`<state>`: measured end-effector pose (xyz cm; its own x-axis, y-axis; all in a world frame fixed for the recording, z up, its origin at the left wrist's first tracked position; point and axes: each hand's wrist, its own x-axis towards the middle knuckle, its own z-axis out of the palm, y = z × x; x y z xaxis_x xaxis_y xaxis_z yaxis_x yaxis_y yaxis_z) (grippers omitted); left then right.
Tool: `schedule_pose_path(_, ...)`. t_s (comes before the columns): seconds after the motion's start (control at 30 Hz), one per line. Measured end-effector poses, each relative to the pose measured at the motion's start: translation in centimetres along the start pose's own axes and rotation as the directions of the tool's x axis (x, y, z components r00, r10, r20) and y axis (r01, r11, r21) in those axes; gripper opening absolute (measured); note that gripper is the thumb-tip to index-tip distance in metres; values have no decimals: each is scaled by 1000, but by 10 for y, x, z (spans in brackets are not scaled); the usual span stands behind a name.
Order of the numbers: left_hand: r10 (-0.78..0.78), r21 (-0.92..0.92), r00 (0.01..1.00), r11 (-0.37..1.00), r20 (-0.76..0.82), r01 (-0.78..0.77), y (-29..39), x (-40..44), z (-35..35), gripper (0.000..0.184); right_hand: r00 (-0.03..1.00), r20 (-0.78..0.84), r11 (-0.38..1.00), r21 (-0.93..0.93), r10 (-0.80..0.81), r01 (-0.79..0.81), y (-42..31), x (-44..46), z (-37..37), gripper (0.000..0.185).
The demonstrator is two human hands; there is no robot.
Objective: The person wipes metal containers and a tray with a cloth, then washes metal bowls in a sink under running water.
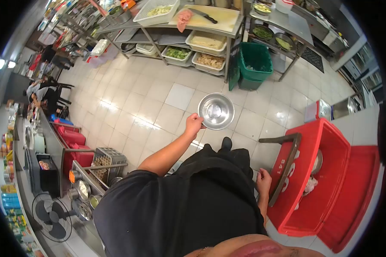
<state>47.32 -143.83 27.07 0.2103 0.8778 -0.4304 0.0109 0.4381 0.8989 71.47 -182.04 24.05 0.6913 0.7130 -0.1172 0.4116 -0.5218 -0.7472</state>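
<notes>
My left hand (194,124) is closed on the near-left rim of a shiny metal bowl (216,120), held out in front of me above the tiled floor. The bowl's mouth faces up, and only bare metal and reflections show inside. Down at my right side hangs my right hand (263,182), its fingers loosely curled and partly apart, with nothing visible in them. It is close to a big red cooler box (283,180) whose lid is swung open. Inside the cooler are a metal bowl (317,162), partly hidden, and some pale pieces (311,185).
Ahead, a steel worktable (158,26) carries a cutting board (227,19), a knife (203,16) and food trays. A green bin (255,64) stands beside it. At left are a counter, a fan (52,217), a crate (109,158) and people (45,92) farther back.
</notes>
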Motion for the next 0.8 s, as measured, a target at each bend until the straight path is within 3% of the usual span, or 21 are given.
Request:
schedule_pose_path(0.17,-5,-26,986,1000,-166,0,30,43,-25,23,989,104,994,9,-109,108,-7,126,28,23)
schedule_pose_path(0.2,-4,-40,980,999,-198,-4,40,51,-27,24,985,169,994,105,-44,26,-18,152,32,25)
schedule_pose_path(0.37,35,-121,938,989,-346,-82,82,88,-44,24,920,273,959,115,-280,258,-84,286,70,28)
schedule_pose_path(0.43,53,-153,911,980,-408,-126,93,93,-50,23,818,276,863,131,-504,487,-139,333,78,30)
schedule_pose_path(0.57,12,-226,845,961,-535,-157,104,106,-68,19,711,311,775,206,-631,597,-245,406,110,45)
schedule_pose_path(0.67,-48,-247,811,962,-583,-120,102,125,-91,17,660,329,736,252,-675,628,-310,437,144,53)
schedule_pose_path(0.8,-90,-278,788,955,-609,-106,107,164,-120,15,637,387,745,311,-667,590,-346,455,207,57)
